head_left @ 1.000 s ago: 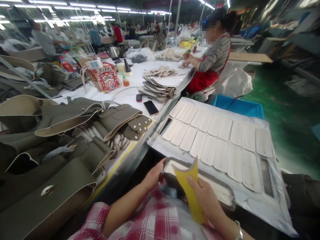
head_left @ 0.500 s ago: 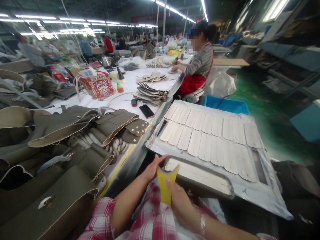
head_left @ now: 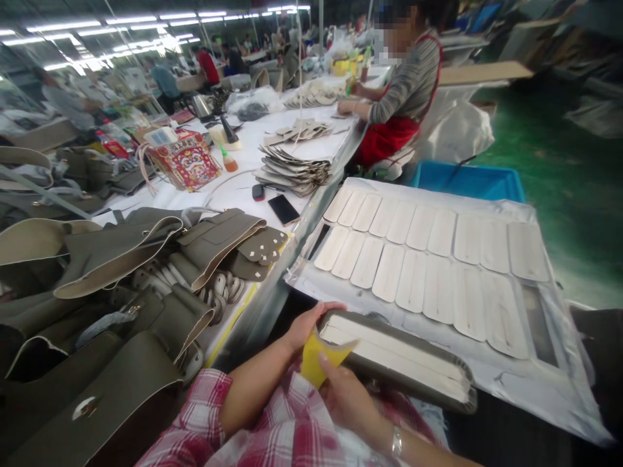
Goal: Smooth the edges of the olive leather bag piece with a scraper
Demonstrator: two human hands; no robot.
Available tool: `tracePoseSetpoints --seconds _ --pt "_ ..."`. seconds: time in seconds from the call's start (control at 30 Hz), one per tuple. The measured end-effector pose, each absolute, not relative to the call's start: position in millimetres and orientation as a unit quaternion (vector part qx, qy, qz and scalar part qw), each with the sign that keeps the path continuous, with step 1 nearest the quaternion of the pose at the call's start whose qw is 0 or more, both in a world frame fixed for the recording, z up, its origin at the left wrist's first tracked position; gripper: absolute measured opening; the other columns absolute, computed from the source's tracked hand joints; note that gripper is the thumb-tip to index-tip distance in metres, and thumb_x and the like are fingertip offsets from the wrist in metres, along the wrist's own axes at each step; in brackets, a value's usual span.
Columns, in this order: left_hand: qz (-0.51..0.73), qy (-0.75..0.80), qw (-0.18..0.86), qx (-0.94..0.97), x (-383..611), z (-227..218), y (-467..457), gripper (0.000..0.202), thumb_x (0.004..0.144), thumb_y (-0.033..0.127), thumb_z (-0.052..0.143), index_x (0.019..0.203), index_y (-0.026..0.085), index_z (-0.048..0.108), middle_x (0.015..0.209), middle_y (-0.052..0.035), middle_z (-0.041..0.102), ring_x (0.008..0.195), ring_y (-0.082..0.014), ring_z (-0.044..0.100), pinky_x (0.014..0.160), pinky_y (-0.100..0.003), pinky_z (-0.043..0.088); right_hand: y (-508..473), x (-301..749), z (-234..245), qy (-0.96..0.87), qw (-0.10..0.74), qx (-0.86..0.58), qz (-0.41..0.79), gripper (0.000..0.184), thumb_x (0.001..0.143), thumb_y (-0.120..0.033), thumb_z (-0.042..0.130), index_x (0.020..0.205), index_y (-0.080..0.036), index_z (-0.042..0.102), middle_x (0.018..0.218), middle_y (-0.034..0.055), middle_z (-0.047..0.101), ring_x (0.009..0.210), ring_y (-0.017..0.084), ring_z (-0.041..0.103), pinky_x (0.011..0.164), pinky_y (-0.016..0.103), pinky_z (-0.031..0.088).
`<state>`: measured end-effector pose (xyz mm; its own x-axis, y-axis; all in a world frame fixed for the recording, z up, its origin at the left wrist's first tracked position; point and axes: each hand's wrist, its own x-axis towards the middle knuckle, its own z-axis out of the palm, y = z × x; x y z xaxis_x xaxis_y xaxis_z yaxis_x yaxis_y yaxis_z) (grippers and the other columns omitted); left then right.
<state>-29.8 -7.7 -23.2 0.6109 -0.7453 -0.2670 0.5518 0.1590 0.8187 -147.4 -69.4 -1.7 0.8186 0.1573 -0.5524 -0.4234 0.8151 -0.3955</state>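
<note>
The left hand closes its fingers around the near end of a long olive-grey leather panel, the thumb lying on the panel's top edge. The panel lies across the person's lap, just in front of the white sheet, with its pale lining turned up. The right hand grips a yellow scraper card between thumb and fingers, and the card's upper edge touches the near end of the panel, right beside the left hand. A bracelet sits on the right wrist, and red checked sleeves cover both forearms.

Behind the panel, a white plastic sheet carries two rows of pale rounded leather pieces, which overlap a little at their sides. To the left, on the worktable, lie olive bag parts in a heap, and farther along a black phone, a stack of cut pieces and a colourful printed bag. A blue bin stands beyond the white sheet. A co-worker in a striped top and red apron sits at the far end of the table, hands on the tabletop.
</note>
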Motion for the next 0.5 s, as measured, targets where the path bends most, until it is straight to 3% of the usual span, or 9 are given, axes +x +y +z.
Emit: tracePoseSetpoints --seconds 0.17,0.27,0.4,0.5 --pt "-0.372 -0.149 0.678 0.616 -26.5 -15.6 -9.9 0.051 0.093 0.05 0.031 0.112 0.013 0.061 0.11 -0.007 0.06 0.099 -0.02 0.053 0.088 -0.029 0.041 -78.7 -148.2 -8.7 0.244 0.908 -0.299 0.162 0.031 0.072 -0.05 0.068 0.083 -0.021 0.062 0.086 0.0085 0.067 0.096 0.028 0.061 0.078 0.038 0.051" --pt "-0.341 -0.189 0.64 0.662 -24.4 -13.3 -11.7 0.048 0.094 0.047 0.031 0.108 0.014 0.062 0.107 -0.0058 0.061 0.097 -0.0189 0.053 0.087 -0.028 0.04 -83.4 -148.9 -9.3 0.248 0.898 -0.331 0.151 0.031 0.071 -0.051 0.069 0.078 -0.021 0.062 0.088 0.0091 0.067 0.096 0.027 0.06 0.083 0.036 0.049" --pt "-0.312 -0.193 0.595 0.715 -24.8 -13.5 -13.5 0.046 0.093 0.048 0.034 0.107 0.014 0.061 0.091 -0.0044 0.061 0.078 -0.0149 0.053 0.07 -0.023 0.041 -90.6 -151.2 -6.5 0.256 0.901 -0.315 0.155 0.029 0.07 -0.046 0.072 0.082 -0.02 0.064 0.095 0.0083 0.067 0.1 0.024 0.059 0.092 0.034 0.044" --pt "-0.266 -0.235 0.516 0.779 -25.9 -9.9 -16.9 0.043 0.093 0.047 0.032 0.101 0.015 0.06 0.083 -0.0031 0.059 0.072 -0.0138 0.051 0.067 -0.023 0.039 -95.7 -152.9 -5.5 0.27 0.9 -0.291 0.181 0.031 0.067 -0.046 0.074 0.082 -0.021 0.064 0.085 0.0076 0.068 0.087 0.024 0.063 0.081 0.033 0.05"
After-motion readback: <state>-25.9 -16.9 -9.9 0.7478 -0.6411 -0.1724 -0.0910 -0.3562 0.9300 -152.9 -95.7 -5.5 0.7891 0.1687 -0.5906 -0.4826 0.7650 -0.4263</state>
